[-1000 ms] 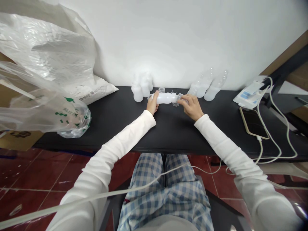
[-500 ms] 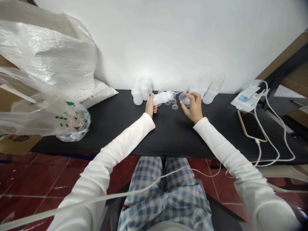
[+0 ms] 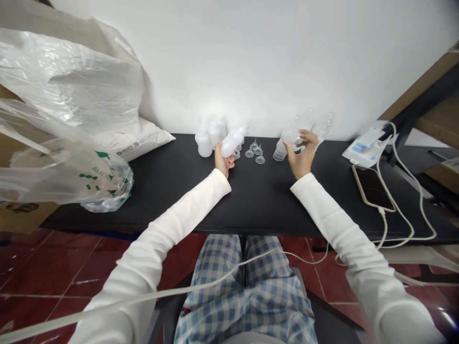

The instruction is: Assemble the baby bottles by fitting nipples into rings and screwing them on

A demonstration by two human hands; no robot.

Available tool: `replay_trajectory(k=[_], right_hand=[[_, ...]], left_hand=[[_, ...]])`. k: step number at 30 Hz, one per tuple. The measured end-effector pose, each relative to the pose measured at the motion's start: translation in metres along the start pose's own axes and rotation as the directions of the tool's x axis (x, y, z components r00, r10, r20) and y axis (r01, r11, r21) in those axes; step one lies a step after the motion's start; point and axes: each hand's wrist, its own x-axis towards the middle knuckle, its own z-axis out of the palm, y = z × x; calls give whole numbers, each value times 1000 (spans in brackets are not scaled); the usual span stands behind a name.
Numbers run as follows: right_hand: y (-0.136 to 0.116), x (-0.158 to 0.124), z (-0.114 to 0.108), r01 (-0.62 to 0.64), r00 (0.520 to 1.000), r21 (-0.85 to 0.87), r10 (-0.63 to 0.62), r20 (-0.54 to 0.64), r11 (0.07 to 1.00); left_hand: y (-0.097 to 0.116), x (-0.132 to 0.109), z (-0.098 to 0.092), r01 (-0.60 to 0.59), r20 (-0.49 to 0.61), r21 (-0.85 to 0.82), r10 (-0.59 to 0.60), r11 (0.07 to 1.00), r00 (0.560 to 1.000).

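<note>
Status, left hand (image 3: pixel 224 161)?

Fingers (image 3: pixel 231 163) clenched around a white plastic bottle (image 3: pixel 231 143). Bottle lies tilted, base in the palm, narrow tip up and to the right, toward the wall. Held clear of the counter (image 3: pixel 272 210).

Right hand (image 3: pixel 301 155)?

Raised off the counter, fingertips (image 3: pixel 299 136) curled over a translucent plastic bottle (image 3: pixel 289 138), grasping it near the back edge. Bottle is tilted, low end pointing down and left. Can't tell if that end touches the counter.

What's between them?

Small clear teats (image 3: pixel 260 159), several, loose on the counter near the back edge, touching neither hand.

Other bottles?

White bottle cluster (image 3: pixel 204 144) upright at the back edge, just left of the held white one. Two clear bottles (image 3: pixel 324 126) behind the right hand, against the wall.

Counter ends?

Left end: plastic bag (image 3: pixel 107 186) with green print, white sack (image 3: pixel 143 138). Right end: phone (image 3: pixel 373 188), white cable (image 3: pixel 401 210), white packet (image 3: pixel 362 152)
</note>
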Motion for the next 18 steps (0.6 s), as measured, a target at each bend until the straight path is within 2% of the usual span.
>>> replay_trajectory(k=[5,9,11,18], right_hand=[[9,14,-16,-58,998,-27,57,-40,998],[12,18,-22,-50,996,-102,42,-75,993],[11,19,-23,-32,999,-110,28,-45,993],[9,15,-13,1,986,-66,10,167,998]], left_hand=[[-4,4,-3,3,18,10,-3,1000,1000],[-5,5,-4,2,38,1,-2,1000,999],[-5,4,-4,5,47,11,-6,1000,999],[-6,4,-4,12,70,16,-13,1000,997]])
